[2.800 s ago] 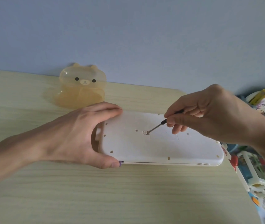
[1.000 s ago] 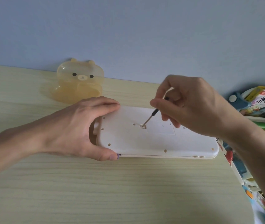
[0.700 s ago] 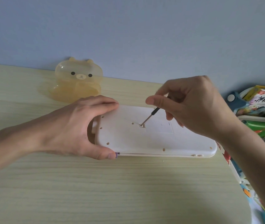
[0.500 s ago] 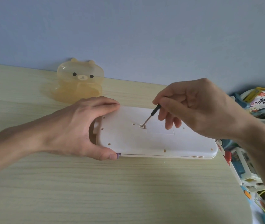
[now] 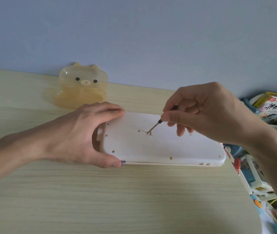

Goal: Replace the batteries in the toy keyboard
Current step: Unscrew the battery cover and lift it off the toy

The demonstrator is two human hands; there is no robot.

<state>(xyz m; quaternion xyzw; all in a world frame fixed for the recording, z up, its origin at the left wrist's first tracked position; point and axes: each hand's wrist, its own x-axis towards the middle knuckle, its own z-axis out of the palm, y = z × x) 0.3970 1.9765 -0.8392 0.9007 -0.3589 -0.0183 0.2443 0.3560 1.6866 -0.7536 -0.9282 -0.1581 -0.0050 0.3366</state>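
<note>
Bare desk [image 5: 100, 200] up front, then the white toy keyboard [image 5: 151, 149] lying face-down. Left hand [image 5: 77, 137] clamps its left end, right hand [image 5: 207, 112] pinches a small screwdriver [image 5: 158, 123] at the battery cover [image 5: 166, 135] screw. Clear bear container [image 5: 82, 86] behind, contents unclear.

The toy keyboard [image 5: 161, 146] shows a plain white underside, with a small purple bit at its near left corner. The screwdriver [image 5: 158, 123] has a black handle and silver shaft. The bear-shaped container [image 5: 82, 86] is translucent amber-yellow with black dot eyes. The table [image 5: 100, 196] is pale wood-grain; the wall [image 5: 134, 39] flat blue-grey. The books [image 5: 276, 112] at the right look multicoloured, perhaps green and yellow
</note>
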